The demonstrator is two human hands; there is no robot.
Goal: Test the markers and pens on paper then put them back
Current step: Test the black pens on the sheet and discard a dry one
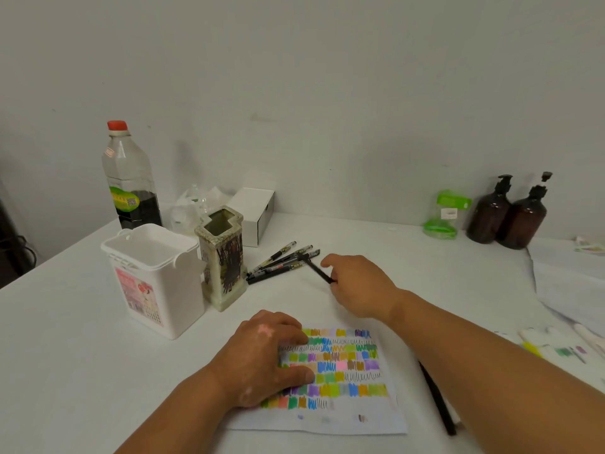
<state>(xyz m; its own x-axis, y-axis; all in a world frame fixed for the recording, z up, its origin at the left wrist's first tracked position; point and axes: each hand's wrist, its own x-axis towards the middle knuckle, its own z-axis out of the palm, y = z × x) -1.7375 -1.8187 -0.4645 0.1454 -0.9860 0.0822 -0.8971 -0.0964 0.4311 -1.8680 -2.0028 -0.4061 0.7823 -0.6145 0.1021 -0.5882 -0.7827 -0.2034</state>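
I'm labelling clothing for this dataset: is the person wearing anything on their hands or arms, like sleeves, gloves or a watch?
No. The left hand and right hand are bare, without gloves or visible rings. The left forearm and right forearm are bare to the frame's edge: no sleeve, watch or bracelet shows.

Plain, makeshift work corner, probably in a home. White cloth-covered table [409, 257] against a bare white wall [327, 93]. Household clutter along the back: tall plastic bottle [131, 178] of dark liquid with a red cap, two amber pump bottles [489, 214], white plastic tub [154, 276], ceramic pen holder [224, 257], white cardboard box [255, 211]. Loose black pens [281, 262] and a colour-scribbled sheet of paper [343, 365] mid-table.
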